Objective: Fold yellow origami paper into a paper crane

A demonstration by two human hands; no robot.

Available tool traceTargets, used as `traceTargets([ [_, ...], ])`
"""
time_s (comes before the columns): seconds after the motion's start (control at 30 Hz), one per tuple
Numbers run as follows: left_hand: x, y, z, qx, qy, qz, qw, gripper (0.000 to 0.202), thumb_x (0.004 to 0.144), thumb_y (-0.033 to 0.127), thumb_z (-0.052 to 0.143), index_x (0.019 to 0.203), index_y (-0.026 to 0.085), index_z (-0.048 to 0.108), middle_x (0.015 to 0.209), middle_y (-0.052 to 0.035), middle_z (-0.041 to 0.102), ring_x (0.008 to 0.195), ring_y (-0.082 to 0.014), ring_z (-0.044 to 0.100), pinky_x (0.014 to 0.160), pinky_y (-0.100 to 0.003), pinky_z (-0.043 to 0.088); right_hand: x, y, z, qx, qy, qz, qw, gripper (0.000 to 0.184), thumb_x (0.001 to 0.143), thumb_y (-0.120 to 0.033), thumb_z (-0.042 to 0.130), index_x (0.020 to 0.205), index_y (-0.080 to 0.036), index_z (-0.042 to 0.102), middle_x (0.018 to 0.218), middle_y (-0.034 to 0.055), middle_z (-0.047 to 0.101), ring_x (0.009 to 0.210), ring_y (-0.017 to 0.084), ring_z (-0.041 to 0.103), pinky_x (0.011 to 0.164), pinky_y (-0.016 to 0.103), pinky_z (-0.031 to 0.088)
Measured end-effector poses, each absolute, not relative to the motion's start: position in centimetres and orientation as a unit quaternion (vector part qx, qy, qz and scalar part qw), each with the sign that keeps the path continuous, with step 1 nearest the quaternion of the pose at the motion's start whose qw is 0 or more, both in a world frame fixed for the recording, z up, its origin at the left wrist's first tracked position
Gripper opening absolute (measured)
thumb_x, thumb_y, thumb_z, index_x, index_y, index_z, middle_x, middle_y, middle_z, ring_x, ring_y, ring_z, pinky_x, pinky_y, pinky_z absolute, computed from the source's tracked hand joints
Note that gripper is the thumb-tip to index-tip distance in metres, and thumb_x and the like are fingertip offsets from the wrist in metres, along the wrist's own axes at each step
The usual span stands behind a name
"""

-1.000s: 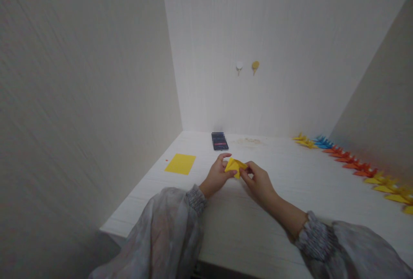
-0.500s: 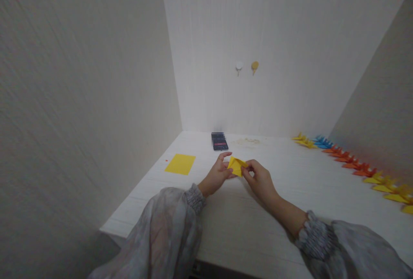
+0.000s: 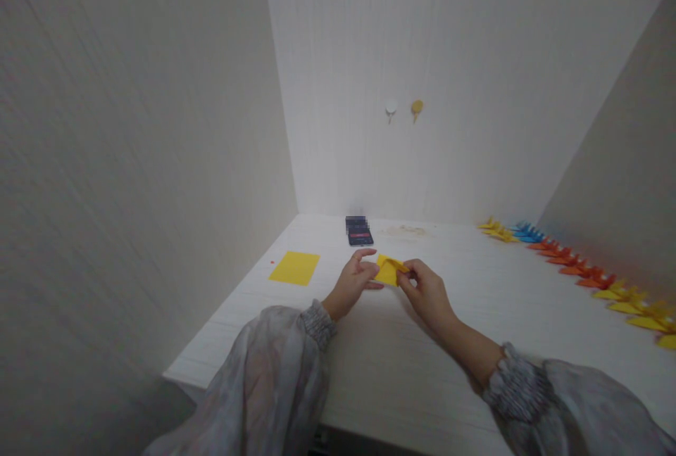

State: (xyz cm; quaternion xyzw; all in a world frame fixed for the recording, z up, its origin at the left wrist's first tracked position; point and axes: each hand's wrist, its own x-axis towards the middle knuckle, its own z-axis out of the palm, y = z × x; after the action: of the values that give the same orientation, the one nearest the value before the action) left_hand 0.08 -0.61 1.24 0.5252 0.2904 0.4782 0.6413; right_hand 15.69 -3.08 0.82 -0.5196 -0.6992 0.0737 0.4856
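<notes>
A small, partly folded piece of yellow paper (image 3: pixel 388 271) is held just above the white table (image 3: pixel 401 364) between both hands. My left hand (image 3: pixel 353 282) pinches its left edge, with the index finger raised over it. My right hand (image 3: pixel 425 292) pinches its right corner between thumb and fingertips. Both arms are in loose grey sleeves.
A flat yellow square sheet (image 3: pixel 294 267) lies to the left near the side wall. A dark phone (image 3: pixel 359 231) rests behind the hands. A row of folded paper cranes, yellow (image 3: pixel 497 231), blue (image 3: pixel 528 233), orange (image 3: pixel 573 266) and yellow (image 3: pixel 641 309), runs along the right wall. Two wall hooks (image 3: pixel 403 110) hang above.
The folded yellow paper has been turned and flattened a little between the fingers. Both hands have shifted slightly away from me.
</notes>
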Motion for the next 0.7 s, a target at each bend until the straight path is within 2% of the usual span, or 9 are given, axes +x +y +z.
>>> traceTargets([
  [0.23, -0.01, -0.26, 0.9, 0.587, 0.312, 0.471, 0.58, 0.055, 0.053, 0.016, 0.069, 0.101, 0.016, 0.042, 0.073, 0.0007, 0.056, 0.058, -0.0065, 0.053, 0.057, -0.02, 0.041, 15.71, -2.95, 0.7, -0.528, -0.699, 0.076, 0.476, 0.009, 0.074, -0.023, 0.044, 0.074, -0.017, 0.051, 0.063, 0.0015, 0.053, 0.059, 0.015, 0.051, 0.054, 0.025, 0.04],
  [0.53, -0.23, -0.1, 0.59, 0.585, 0.279, 0.47, 0.599, 0.052, 0.058, 0.02, 0.068, 0.102, 0.017, 0.042, 0.078, -0.0013, 0.058, 0.064, -0.0091, 0.057, 0.062, -0.023, 0.043, 15.73, -3.02, 0.86, -0.541, -0.699, 0.09, 0.459, 0.013, 0.076, -0.023, 0.041, 0.077, -0.016, 0.052, 0.066, 0.0028, 0.054, 0.059, 0.015, 0.05, 0.052, 0.025, 0.038],
  [0.7, -0.18, -0.02, 0.6, 0.562, 0.288, 0.463, 0.622, 0.05, 0.058, 0.023, 0.067, 0.1, 0.016, 0.041, 0.071, -0.0006, 0.059, 0.061, -0.0097, 0.057, 0.062, -0.024, 0.044, 15.79, -2.79, 0.6, -0.539, -0.701, 0.089, 0.458, 0.013, 0.076, -0.024, 0.041, 0.076, -0.016, 0.051, 0.066, 0.0027, 0.054, 0.06, 0.015, 0.05, 0.054, 0.025, 0.038],
])
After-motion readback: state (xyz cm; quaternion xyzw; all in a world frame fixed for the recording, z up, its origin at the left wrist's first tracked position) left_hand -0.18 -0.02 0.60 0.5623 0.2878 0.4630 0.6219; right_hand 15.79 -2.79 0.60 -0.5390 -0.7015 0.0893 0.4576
